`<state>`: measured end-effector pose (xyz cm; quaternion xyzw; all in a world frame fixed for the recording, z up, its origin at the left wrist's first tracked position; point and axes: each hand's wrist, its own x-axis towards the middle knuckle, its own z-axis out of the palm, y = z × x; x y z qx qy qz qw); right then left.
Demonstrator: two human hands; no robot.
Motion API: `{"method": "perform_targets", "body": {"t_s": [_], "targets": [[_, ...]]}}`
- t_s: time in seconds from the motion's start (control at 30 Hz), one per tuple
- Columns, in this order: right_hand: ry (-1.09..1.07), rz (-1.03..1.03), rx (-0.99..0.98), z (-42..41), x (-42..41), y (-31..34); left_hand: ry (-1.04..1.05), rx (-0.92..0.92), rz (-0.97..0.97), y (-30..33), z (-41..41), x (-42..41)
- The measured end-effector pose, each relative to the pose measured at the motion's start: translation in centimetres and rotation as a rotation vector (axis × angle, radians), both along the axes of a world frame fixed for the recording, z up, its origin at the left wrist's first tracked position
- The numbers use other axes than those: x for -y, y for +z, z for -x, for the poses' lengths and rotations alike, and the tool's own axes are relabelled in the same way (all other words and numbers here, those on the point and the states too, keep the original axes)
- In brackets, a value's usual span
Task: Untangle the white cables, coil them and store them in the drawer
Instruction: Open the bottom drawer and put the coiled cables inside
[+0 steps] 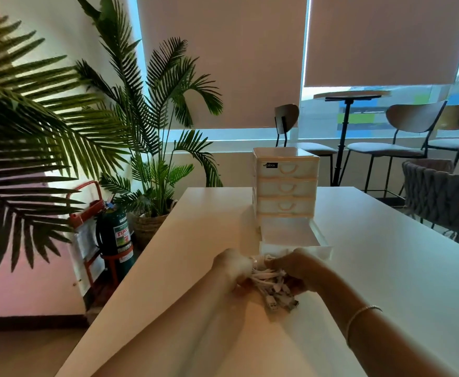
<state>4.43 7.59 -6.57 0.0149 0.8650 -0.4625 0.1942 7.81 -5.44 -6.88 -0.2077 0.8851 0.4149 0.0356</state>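
Gripped from both sides by left hand and right hand, fingers curled: tangled white cables, just before open clear-plastic bottom drawer of small white four-drawer plastic organiser. Bare smooth white bench around.

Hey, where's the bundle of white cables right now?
In the head view, the white cables sit low and centre, held between the left hand and right hand above the table, just before the open drawer.
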Motion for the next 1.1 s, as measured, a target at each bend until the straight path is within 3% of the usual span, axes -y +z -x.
{"method": "perform_targets", "body": {"t_s": [0.07, 0.17, 0.33, 0.47, 0.63, 0.87, 1.1], "targets": [[-0.041, 0.062, -0.057, -0.2, 0.3, -0.4, 0.052, -0.063, 0.156, 0.1, -0.8, -0.4], [-0.077, 0.161, -0.155, -0.7, 0.5, -0.5, 0.095, -0.138, 0.167, -0.2, -1.5, -0.7], [-0.127, 0.388, -0.218, -1.2, 0.9, -0.1, 0.232, -0.418, -0.159, -1.3, -1.8, -0.8], [-0.132, 0.429, -0.293, -1.1, 1.3, 0.7, 0.242, -0.585, -0.467, -0.9, -1.3, -0.9], [-0.154, 0.474, -0.377, -0.4, 1.0, 2.7, 0.170, -0.690, -0.496, 1.0, 0.4, -1.0], [-0.201, 0.444, -0.357, 3.2, -1.1, 5.6, 0.032, -0.607, -0.152, 4.5, 5.1, -2.9], [-0.172, 0.247, -0.215, 8.8, -3.1, 5.7, -0.077, -0.345, -0.278, 4.4, 10.2, -5.2]]}}
